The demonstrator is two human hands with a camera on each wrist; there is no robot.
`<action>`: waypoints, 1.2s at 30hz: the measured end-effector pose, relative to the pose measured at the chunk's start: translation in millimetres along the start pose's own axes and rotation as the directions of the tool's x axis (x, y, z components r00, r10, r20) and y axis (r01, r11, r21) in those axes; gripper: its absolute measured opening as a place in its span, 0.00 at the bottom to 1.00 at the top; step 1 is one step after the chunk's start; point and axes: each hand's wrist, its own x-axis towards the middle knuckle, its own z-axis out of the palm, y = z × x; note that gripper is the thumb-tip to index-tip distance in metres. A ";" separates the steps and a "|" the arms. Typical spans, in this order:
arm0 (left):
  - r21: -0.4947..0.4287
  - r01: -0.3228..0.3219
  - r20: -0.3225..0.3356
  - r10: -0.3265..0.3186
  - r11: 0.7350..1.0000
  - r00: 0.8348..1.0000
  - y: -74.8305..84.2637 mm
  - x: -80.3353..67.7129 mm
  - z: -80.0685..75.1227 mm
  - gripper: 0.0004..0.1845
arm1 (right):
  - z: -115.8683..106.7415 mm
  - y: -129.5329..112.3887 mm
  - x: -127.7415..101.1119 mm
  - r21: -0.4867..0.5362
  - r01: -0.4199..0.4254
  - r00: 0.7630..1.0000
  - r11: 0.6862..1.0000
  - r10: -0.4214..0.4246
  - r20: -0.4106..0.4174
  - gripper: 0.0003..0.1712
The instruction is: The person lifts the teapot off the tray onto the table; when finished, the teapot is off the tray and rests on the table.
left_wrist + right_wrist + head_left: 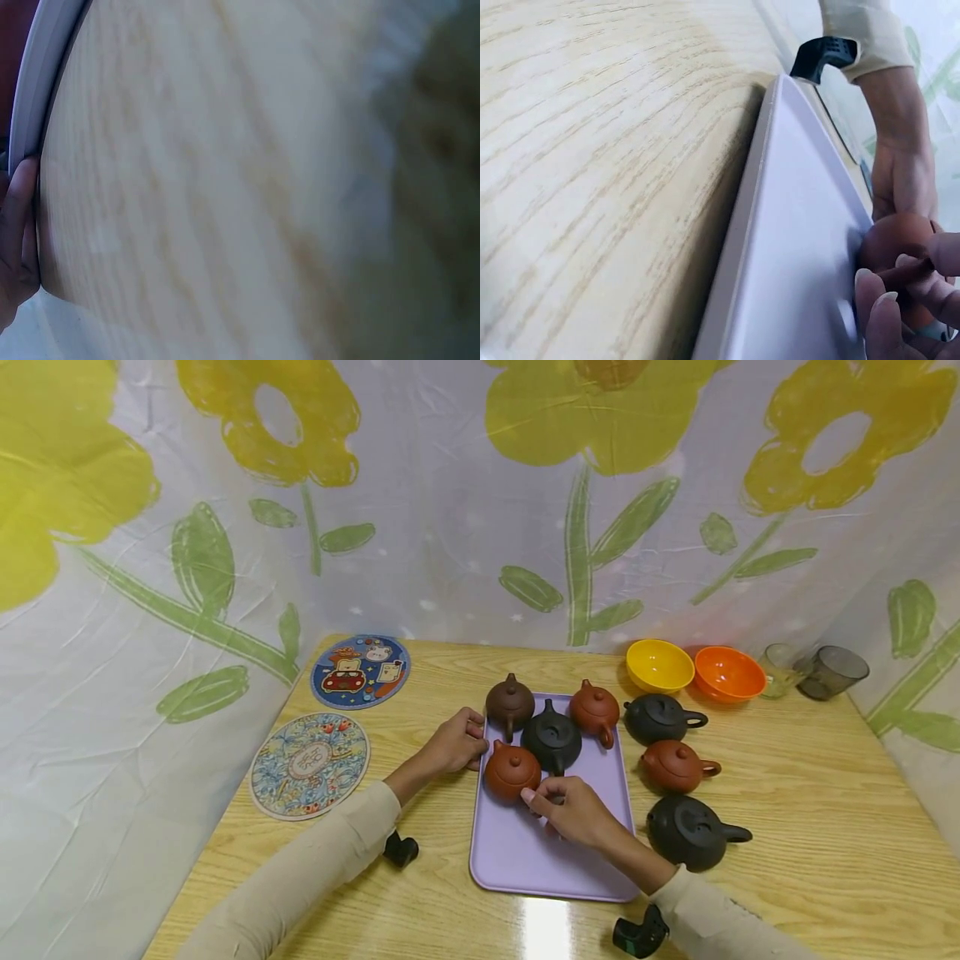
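Note:
A lilac tray (525, 860) lies on the wooden table with several clay teapots on it. My right hand (534, 797) pinches the handle of the red-brown teapot (512, 770) at the tray's near left; the right wrist view shows the fingertips (874, 300) curled on that teapot (900, 236). My left hand (456, 745) grips the tray's left edge beside the same pot, a finger (19, 225) lying against the tray rim (37, 97). Behind stand a dark brown teapot (510, 700), a black teapot (551, 739) and a red teapot (595, 712).
Right of the tray on the table stand a black teapot (660, 718), a red teapot (677, 766) and a larger black teapot (690, 832). A yellow bowl (660, 665), an orange bowl (729, 673) and two glasses (825, 672) sit behind them. Two round mats (309, 764) lie at left.

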 end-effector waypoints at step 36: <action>0.001 0.009 -0.002 -0.009 1.000 1.000 -1.4 0.4 0.5 0.20 | -53.7 12.4 -40.9 0.065 0.017 0.953 0.998 -0.035 0.300 0.18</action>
